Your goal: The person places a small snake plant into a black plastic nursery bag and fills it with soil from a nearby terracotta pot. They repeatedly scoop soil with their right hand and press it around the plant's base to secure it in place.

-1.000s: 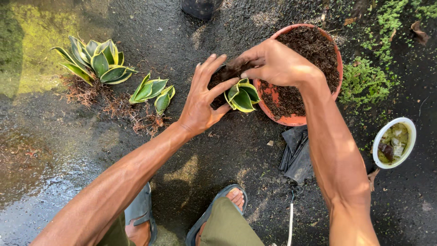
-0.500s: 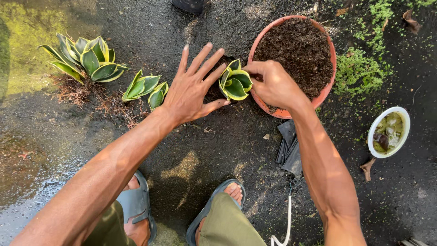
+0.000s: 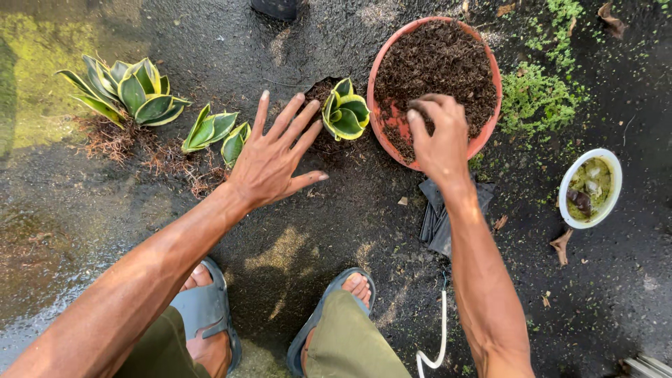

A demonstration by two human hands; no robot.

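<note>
Right hand [image 3: 439, 136] has left the small snake plant [image 3: 345, 110], now clenched, scooping soil in the terracotta bowl [image 3: 392, 126]. Left hand [image 3: 274, 159] splayed, released, beside the plant in its black pot; backfilling seems underway.

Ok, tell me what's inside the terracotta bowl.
The terracotta bowl holds dark, fibrous soil, thinner near the front. The right hand covers part of it, so whatever is under the fingers is hidden.

A small green, yellow-edged rosette plant [image 3: 346, 112] sits upright in dark soil just beside a soil-filled terracotta bowl [image 3: 392, 126].
</note>
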